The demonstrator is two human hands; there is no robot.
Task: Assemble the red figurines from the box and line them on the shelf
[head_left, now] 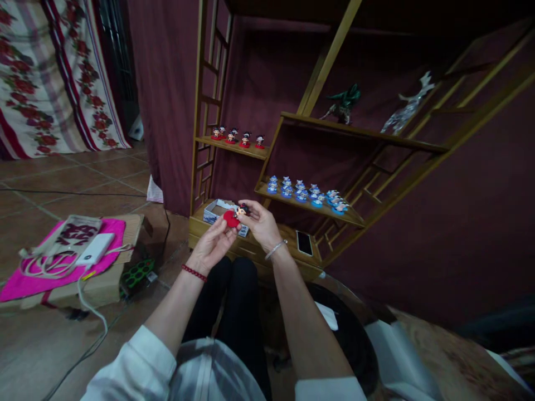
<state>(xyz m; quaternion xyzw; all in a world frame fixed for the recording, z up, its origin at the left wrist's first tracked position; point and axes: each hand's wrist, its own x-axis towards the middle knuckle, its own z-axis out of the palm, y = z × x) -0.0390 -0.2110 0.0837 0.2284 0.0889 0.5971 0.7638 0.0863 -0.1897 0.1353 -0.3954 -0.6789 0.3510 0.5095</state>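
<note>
Between my two hands is a small figurine [242, 210] with dark hair and a round red base [231, 219]. My left hand [215, 242] pinches the red base from below. My right hand [259, 224] has its thumb and fingers closed on the figurine's upper part. Just behind the hands, an open patterned box [219, 209] rests on the lowest shelf [288, 239], partly hidden by them. Similar figurines on red bases [244, 139] stand on the upper left shelf [234, 147].
Several blue figurines [301, 192] fill the middle shelf. Above them stand a green sculpture [345, 103] and a silvery one [409, 106]. A phone-like tablet [304, 243] lies on the lowest shelf. At left, a white power bank [96, 249] lies on pink cloth [112, 231], its cable trailing down.
</note>
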